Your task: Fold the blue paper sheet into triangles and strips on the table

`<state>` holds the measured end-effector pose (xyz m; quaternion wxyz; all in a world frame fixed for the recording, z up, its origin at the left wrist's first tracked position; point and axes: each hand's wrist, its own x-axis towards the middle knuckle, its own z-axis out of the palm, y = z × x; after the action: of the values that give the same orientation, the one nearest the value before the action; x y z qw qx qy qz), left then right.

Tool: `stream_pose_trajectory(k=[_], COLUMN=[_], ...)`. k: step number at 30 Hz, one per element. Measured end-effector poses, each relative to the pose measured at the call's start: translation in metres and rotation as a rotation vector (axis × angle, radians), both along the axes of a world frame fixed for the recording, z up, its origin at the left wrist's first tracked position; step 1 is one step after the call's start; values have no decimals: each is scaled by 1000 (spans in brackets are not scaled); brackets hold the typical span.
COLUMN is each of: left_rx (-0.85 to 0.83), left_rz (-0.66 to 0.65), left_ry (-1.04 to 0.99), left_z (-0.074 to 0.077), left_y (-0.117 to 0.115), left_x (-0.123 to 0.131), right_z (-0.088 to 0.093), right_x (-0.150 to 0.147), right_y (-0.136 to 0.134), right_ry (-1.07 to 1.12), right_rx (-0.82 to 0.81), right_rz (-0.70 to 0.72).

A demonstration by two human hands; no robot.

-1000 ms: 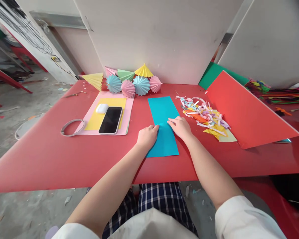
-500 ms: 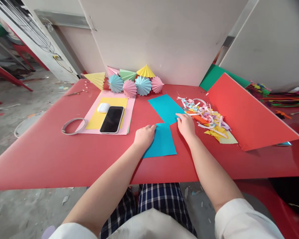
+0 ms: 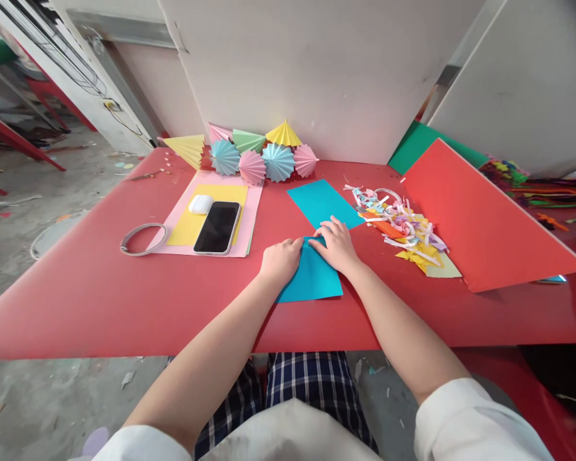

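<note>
A blue sheet of paper [image 3: 312, 278] lies flat near the table's front edge. My left hand [image 3: 282, 261] is closed at its far left corner, thumb and fingers pressed together on the paper's edge. My right hand [image 3: 336, 244] rests over the far right part of the same sheet, fingers stretched forward and thumb pointing toward the left hand. Just beyond lies a second blue sheet [image 3: 324, 200], turned at an angle, its near corner partly hidden by the right hand.
On the red table [image 3: 211, 307] sit a phone [image 3: 217, 228], a white case [image 3: 201, 204], coloured paper [image 3: 178, 237] and a ring-shaped band [image 3: 144, 239]. Pleated paper fans [image 3: 278, 162] stand at the back. Paper scraps [image 3: 403, 227] lie beside a propped red board [image 3: 489, 224].
My right hand has moved left and nearer, from the far blue sheet onto the near one, beside my left hand. The left hand has stayed at the paper's corner.
</note>
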<state>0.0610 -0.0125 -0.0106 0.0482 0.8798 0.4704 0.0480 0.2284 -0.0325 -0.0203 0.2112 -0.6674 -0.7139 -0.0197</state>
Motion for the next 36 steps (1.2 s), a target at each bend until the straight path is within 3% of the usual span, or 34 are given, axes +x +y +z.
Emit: stream_pose_trajectory(k=[3,11,26,32,36], left_rx=[-7,-12,-5,-6,-8], left_rz=[4,7,13,43,34], left_ry=[5,25,38,13,7], left_z=[0,0,-1,-1,-1], left_y=[0,0,0,0,0], left_x=[0,2,4,2,2], right_z=[4,13,15,20,23], right_x=[3,4,-3,6,12], right_y=[-1,-7,-17,-19,-21], right_ry=[27,36,2,148,192], right_rx=[1,-273,-314,-345,-365], right_rz=[-87,-305,-303,-326,-263])
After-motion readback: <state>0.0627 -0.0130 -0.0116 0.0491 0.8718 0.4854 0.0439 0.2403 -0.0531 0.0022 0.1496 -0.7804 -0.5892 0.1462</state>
